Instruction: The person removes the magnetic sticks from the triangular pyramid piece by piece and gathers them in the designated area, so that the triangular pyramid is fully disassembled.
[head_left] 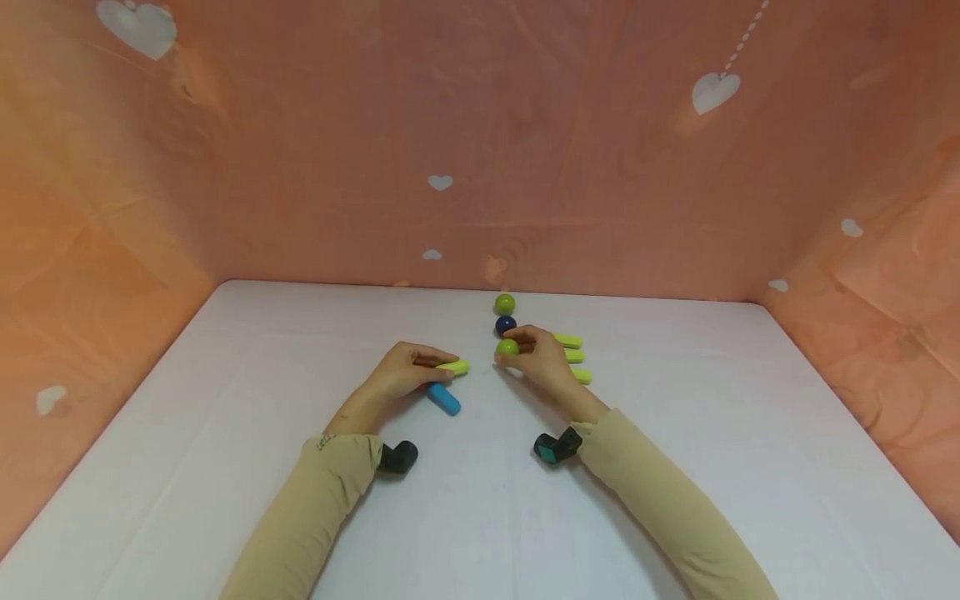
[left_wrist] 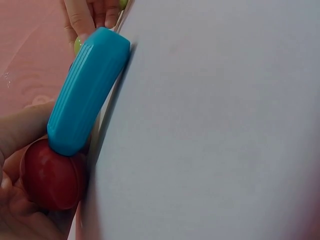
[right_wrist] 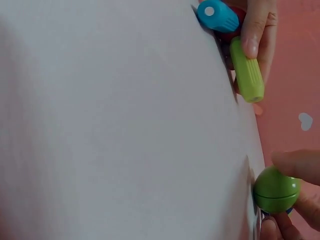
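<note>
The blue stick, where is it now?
In the head view, the blue stick lies on the white table, just beside the left hand.

Red ball [left_wrist: 52, 175] sat mostly hidden under left hand [head_left: 401, 375]; right hand [head_left: 536, 358] covered inner ends of three yellow-green sticks [head_left: 573, 357].

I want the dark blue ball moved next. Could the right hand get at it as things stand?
Probably yes. The right hand holds a green ball right beside the dark blue ball, with nothing between them, but it would need to let go first.
</note>
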